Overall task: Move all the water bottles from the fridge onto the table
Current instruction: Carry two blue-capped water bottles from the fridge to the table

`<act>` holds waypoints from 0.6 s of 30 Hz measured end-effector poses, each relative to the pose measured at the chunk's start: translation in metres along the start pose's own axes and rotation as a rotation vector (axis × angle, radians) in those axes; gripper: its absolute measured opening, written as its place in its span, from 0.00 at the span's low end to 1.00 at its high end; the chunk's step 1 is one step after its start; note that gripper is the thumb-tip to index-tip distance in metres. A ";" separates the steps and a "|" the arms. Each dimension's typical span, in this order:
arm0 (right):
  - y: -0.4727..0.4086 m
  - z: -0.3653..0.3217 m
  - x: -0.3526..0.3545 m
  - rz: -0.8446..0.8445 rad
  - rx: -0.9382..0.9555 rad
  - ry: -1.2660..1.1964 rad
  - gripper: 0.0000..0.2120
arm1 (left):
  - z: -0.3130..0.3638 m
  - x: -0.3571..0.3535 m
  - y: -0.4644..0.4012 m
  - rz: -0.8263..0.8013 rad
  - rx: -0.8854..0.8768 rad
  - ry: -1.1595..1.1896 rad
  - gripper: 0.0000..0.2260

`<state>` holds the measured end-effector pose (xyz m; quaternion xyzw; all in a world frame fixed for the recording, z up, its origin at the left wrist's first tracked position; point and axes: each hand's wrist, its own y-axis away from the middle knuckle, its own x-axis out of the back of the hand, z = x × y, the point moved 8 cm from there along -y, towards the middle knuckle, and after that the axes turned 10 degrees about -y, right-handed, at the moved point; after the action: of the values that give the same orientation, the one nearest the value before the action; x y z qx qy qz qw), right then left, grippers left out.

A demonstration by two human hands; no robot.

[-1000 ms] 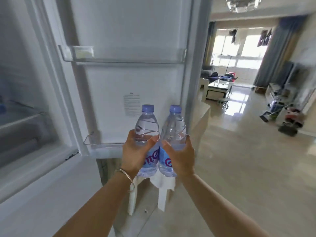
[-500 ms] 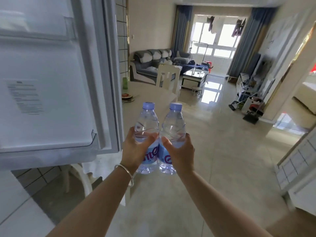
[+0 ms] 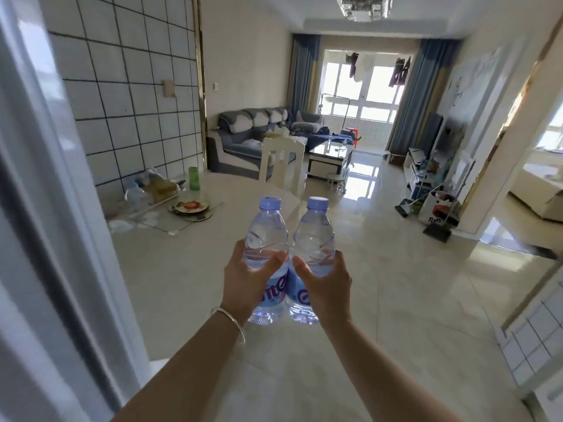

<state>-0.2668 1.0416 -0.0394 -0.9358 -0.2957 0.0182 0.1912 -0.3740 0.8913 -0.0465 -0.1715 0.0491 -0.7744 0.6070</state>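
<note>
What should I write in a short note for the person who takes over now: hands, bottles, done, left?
Left hand grips the left water bottle; right hand grips the right water bottle, both upright, side by side.
Table lies just ahead, with plates and a green cup at its far end.
Done: both bottles are in hand, in front of the table.
Left: set both down on the table; the fridge inside is out of view.
</note>
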 end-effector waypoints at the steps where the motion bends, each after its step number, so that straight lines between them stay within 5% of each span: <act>1: -0.013 0.006 -0.008 -0.004 -0.010 -0.005 0.28 | -0.003 -0.005 -0.014 0.001 0.006 0.007 0.17; 7: -0.088 0.047 -0.067 -0.070 -0.077 -0.036 0.27 | -0.041 -0.017 -0.092 0.075 0.075 0.037 0.18; 18: -0.222 0.120 -0.262 -0.463 -0.116 -0.154 0.22 | -0.122 0.019 -0.241 0.419 0.182 -0.143 0.14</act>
<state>-0.6218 1.1038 -0.0890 -0.8484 -0.5163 0.0283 0.1133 -0.6400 0.9188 -0.0885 -0.1564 -0.0294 -0.6186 0.7694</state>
